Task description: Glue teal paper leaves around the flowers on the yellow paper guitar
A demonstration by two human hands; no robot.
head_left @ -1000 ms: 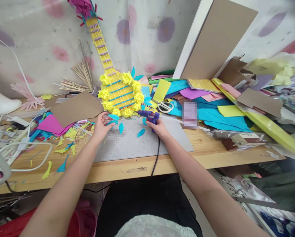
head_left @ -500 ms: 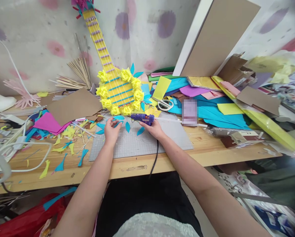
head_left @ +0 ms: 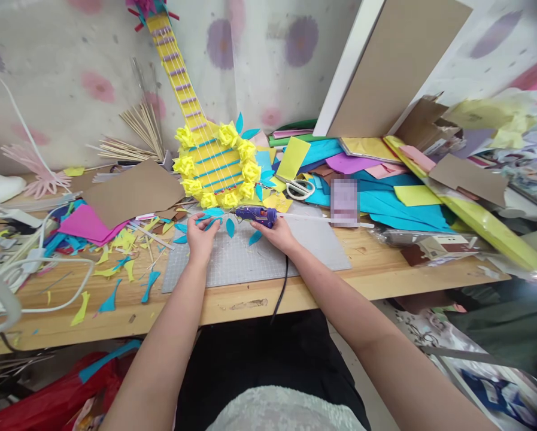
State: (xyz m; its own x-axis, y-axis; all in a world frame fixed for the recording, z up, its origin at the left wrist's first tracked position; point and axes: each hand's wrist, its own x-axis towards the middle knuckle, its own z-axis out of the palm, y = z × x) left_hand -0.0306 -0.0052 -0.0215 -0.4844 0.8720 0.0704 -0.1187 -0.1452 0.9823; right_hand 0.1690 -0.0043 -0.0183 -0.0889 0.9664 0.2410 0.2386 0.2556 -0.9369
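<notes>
My left hand [head_left: 200,238] pinches a blue paper leaf [head_left: 213,213] between thumb and fingers, over the grey cutting mat [head_left: 232,263]. My right hand [head_left: 278,233] is wrapped round a purple hot glue gun [head_left: 250,213], its nozzle pointing left, close to the leaf. A long white glue stick [head_left: 304,218] sticks out of the gun's back, and a black cord [head_left: 282,290] hangs over the table edge. Loose blue leaves [head_left: 230,227] lie on the mat around both hands. Behind them leans a yellow paper guitar [head_left: 218,161] bordered with yellow paper roses.
Scissors [head_left: 300,189] lie behind the gun, beside stacked coloured sheets [head_left: 394,209]. A brown board [head_left: 131,191], paper scraps [head_left: 111,296] and white cables [head_left: 66,308] cover the left side. Wooden sticks [head_left: 136,140] stand at the back. A tall board [head_left: 394,66] leans right.
The view has shifted slightly. My left hand keeps its pinch on the leaf, and the glue gun stays close beside it in my right hand.
</notes>
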